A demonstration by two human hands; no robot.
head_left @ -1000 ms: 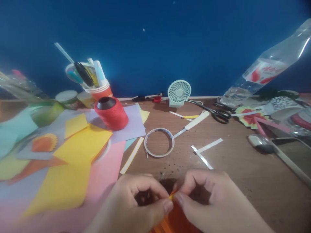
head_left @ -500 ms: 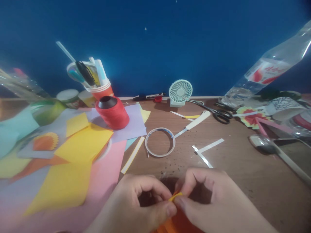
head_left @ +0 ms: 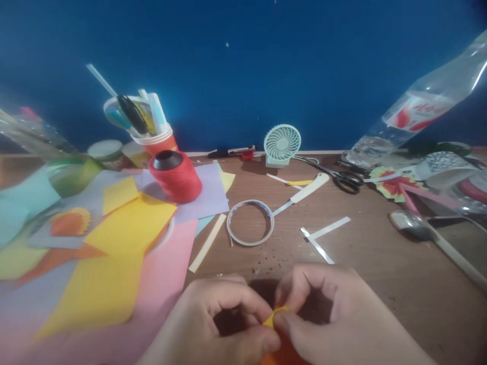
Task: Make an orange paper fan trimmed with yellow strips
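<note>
My left hand [head_left: 213, 324] and my right hand [head_left: 335, 319] meet at the bottom middle of the view, both closed in a pinch. Between thumbs and forefingers they grip a small folded piece of orange and yellow paper [head_left: 274, 317]. Most of that paper is hidden under my fingers; an orange part shows below them at the frame's edge. The hands hover just above the brown table [head_left: 373, 253]. A ring of tape [head_left: 250, 222] lies beyond them.
Coloured paper sheets [head_left: 114, 253] cover the left. A red thread spool [head_left: 175, 176], a cup of pens [head_left: 152, 126], a small fan [head_left: 281, 144], a white-handled knife [head_left: 304, 192], scissors [head_left: 338, 177], a spoon [head_left: 426, 233] and a plastic bottle [head_left: 418, 111] stand around.
Both hands have sunk slightly toward the bottom edge, and the yellow fold between the fingertips shows a little more. Nothing else on the table has moved.
</note>
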